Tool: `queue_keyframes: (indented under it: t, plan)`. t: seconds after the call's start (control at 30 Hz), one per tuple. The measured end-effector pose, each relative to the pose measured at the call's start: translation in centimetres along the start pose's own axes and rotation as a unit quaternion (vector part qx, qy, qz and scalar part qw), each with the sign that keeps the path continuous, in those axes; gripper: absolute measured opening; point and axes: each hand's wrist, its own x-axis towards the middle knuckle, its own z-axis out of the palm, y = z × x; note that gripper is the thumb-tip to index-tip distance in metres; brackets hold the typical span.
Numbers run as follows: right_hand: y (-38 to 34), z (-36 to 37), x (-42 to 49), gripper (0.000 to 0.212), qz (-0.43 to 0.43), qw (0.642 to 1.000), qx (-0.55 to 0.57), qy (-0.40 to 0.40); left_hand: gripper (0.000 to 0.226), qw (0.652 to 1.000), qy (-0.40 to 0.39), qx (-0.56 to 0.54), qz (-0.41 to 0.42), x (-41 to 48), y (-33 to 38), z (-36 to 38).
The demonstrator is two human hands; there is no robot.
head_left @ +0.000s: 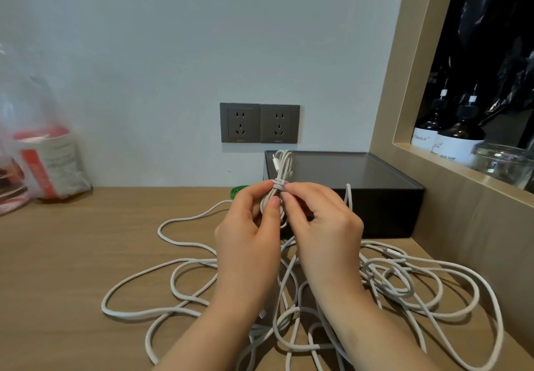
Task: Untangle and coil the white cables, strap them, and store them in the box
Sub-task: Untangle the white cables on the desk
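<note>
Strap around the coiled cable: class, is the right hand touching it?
Touching. The head view shows fingertips of the right hand pinching the strap round the coiled cable, no gap.

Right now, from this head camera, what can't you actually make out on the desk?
Head view:
Coiled cable: lower part hidden by left hand and right hand.
Strap: its ends covered by both hands.
Loose white cables: count unclear; forearms and bottom edge cut them.
Green object: mostly behind left hand.
Plastic bag: blurred, contents unreadable.
Bottle labels: partly cut by the wooden frame.
</note>
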Motion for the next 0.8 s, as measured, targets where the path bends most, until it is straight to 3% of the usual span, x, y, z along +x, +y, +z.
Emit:
queue_keyframes:
  t: [0.3,0.5,0.6,0.8]
  plan:
    - [0.4,0.2,0.2,0.007,0.016,0.997,-0.053,-0.049,0.026,0.989,-0.031,0.136,0.048,0.1,-0.8,-0.2]
    - [0.8,-0.1,0.7,0.012,0.0,0.994,-0.074,-0.082,0.024,0.978,-0.071,0.185,0.073,0.6,-0.8,-1.1]
    - [0.9,-0.3,0.9,0.01,-0.003,0.991,-0.067,-0.113,0.034,0.972,-0.091,0.198,0.084,0.7,-0.3,-1.5]
    - [1.0,-1.4,1.4,0.013,0.093,0.967,0.08,-0.222,0.027,0.982,-0.093,0.159,0.041,1.2,-0.5,-1.8]
